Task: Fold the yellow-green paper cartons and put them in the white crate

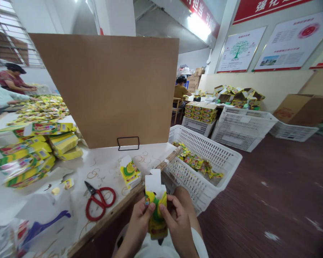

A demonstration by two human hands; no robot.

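Note:
Between both hands, over my lap, is a small yellow and green carton point(158, 224) with its white top flaps standing up. My left hand point(141, 216) grips its left side, thumb on the front face. On the right side my right hand point(176, 211) holds it the same way, fingers curled behind. Just left of the hands, at the table edge, lies a stack of flat matching cartons point(130, 172). Farther left are scissors with red handles point(100, 200), their blades slightly apart. What is inside the held carton cannot be seen.
A white crate point(218, 152) with small yellow packets point(196, 161) stands right of the table. A large cardboard sheet point(118, 89) rises at the table's back. Bundled yellow packs point(29, 157) and rubber bands point(93, 173) lie on the left. Other people sit or stand in the background.

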